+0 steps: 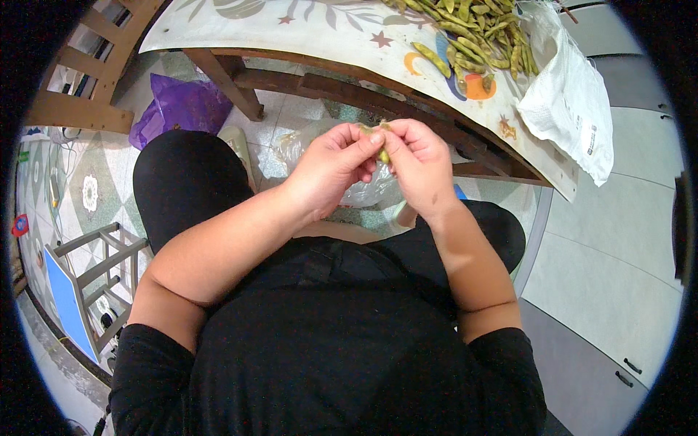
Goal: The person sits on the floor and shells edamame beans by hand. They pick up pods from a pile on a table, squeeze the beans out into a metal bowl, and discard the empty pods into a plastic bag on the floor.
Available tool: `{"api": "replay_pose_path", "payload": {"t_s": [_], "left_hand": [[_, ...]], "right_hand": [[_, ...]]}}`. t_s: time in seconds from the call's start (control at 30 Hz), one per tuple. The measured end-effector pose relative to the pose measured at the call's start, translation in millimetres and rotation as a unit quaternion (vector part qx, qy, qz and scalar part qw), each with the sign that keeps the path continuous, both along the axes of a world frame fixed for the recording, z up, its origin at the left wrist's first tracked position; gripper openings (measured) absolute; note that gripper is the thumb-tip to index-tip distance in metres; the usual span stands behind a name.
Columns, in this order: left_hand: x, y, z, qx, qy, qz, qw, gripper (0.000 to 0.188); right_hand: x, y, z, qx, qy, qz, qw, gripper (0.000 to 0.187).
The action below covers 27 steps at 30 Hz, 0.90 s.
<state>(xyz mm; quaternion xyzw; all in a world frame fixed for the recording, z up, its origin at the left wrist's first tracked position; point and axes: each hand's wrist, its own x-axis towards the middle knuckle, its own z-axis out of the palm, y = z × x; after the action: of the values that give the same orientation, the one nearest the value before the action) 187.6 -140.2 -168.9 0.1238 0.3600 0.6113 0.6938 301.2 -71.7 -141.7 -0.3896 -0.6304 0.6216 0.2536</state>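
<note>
Table ahead of you | pod heap on its right part, well apart from your grip | your left hand and right hand meet, thumbs and fingers pinched on a pod | pod between them, neither hand clearly nearer; visible end points toward you, rest of its long axis hidden by your fingers

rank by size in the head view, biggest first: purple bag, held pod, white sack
1. White sack
2. Purple bag, partly hidden
3. Held pod, by far the smallest showing, partly covered
</note>
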Motion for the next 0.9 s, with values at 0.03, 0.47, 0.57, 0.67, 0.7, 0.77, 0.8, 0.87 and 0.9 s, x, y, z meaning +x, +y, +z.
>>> {"api": "replay_pose_path", "payload": {"t_s": [0.03, 0.47, 0.57, 0.67, 0.7, 0.77, 0.8, 0.87, 0.9], "left_hand": [[-1.3, -0.6, -1.7, 0.0, 0.0, -0.01, 1.0, 0.017], [-4.0, 4.1, -7.7, -0.041, -0.004, 0.073, 0.996, 0.01], [-6.5, 3.9, -5.7, -0.041, 0.016, 0.074, 0.996, 0.01], [-7.2, 4.8, -2.2, -0.033, 0.015, 0.07, 0.997, 0.01], [-8.3, 5.2, -1.1, -0.031, 0.006, 0.069, 0.997, 0.011], [-10.0, 5.0, 0.2, -0.027, -0.017, 0.066, 0.997, 0.01], [-10.8, 4.6, 0.0, -0.025, -0.03, 0.065, 0.997, 0.01], [-10.2, 4.3, 2.2, -0.023, -0.045, 0.057, 0.997, 0.01], [-8.4, 4.0, 5.6, -0.025, -0.048, 0.052, 0.997, 0.01]], "right_hand": [[-1.2, -2.3, 2.8, -0.027, 0.013, 0.009, 1.0, 0.008], [-4.0, 1.3, 3.1, -0.132, 0.019, 0.019, 0.991, 0.014], [-0.9, 6.2, -1.0, -0.125, 0.006, 0.02, 0.992, 0.015], [1.6, 11.5, -0.6, -0.127, 0.016, 0.013, 0.992, 0.015], [1.7, 12.5, 0.0, -0.127, 0.02, 0.013, 0.992, 0.014], [2.7, 13.7, -1.0, -0.144, 0.038, 0.01, 0.989, 0.014], [3.1, 14.2, -1.8, -0.153, 0.046, 0.008, 0.987, 0.013], [4.9, 15.5, -2.1, -0.17, 0.056, 0.009, 0.984, 0.012], [5.1, 15.7, -2.0, -0.178, 0.06, 0.01, 0.982, 0.012]]}}
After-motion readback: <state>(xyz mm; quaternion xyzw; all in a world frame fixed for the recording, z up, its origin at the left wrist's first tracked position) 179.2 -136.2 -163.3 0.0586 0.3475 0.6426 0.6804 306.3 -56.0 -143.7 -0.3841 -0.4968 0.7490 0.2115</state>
